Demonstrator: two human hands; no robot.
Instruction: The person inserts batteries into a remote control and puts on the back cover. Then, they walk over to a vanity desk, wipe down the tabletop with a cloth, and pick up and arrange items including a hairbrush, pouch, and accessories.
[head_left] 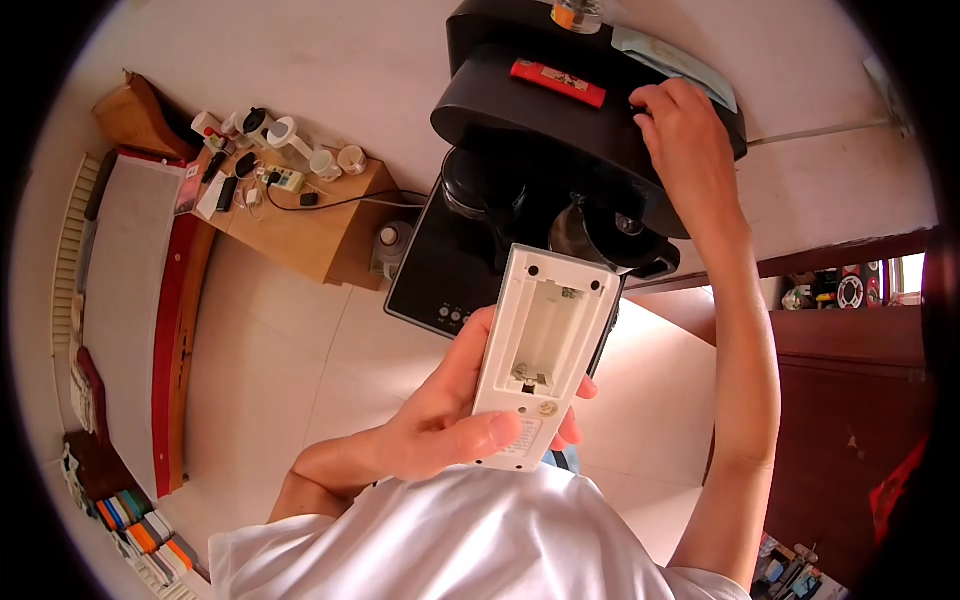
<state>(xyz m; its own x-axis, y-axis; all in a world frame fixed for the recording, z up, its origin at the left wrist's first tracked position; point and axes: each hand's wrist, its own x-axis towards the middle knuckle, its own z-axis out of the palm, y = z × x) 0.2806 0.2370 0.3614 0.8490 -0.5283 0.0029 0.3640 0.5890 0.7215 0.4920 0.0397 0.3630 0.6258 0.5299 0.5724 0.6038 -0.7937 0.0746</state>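
Note:
My left hand [455,415] is wrapped round a white remote control [500,385], its back turned up toward me. The battery compartment [545,330] lies uncovered, with metal contacts and no batteries inside. My right hand [685,130] is at the top of a black water dispenser [540,115], thumb and fingertips pinched together. A small dark spot shows at those fingertips, too little to name. Left of that hand, a slim red packet [558,83] rests on the dispenser's top. A pale green folded cloth or packet [680,65] lies just behind the fingers.
A glass jar [577,14] stands on the dispenser, and a glass kettle [590,235] sits below in its bay. At left, a wooden cabinet [290,235] carries cups, a power strip [284,179] and cables. Dark red wooden furniture [840,400] stands at right.

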